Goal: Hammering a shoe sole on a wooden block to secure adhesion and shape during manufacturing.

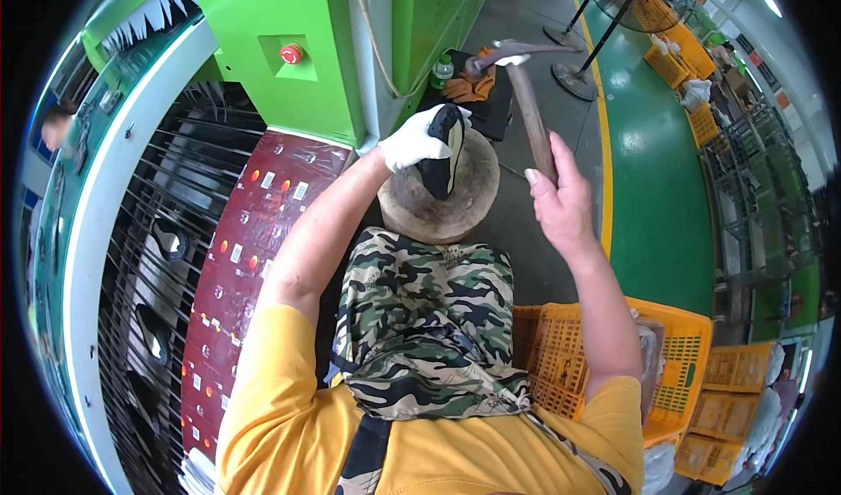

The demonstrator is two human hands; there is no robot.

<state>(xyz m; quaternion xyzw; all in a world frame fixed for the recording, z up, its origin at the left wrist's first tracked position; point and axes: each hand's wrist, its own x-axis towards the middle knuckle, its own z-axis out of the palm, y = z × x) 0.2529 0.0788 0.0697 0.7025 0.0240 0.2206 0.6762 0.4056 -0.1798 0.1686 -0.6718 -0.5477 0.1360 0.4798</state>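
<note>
My gloved left hand [412, 142] pins the black shoe [441, 158] on the wooden block [464, 206], my right hand [561, 206] grips the raised hammer [526, 92]; I'd strike squarely, well away from my fingers.

Hidden under my fingers and out past them

My gloved left hand [412, 142] covers the shoe's [442, 162] upper end; under my fingers I can't tell its shape. My right hand [561, 201] hides the lower hammer [524, 92] handle inside the fist. The stump [438, 201] disappears below the shoe behind my camouflage apron [420, 320]. Beyond my fingertips, the bottle [442, 70] and far crates [683, 53] are too small to read.
</note>
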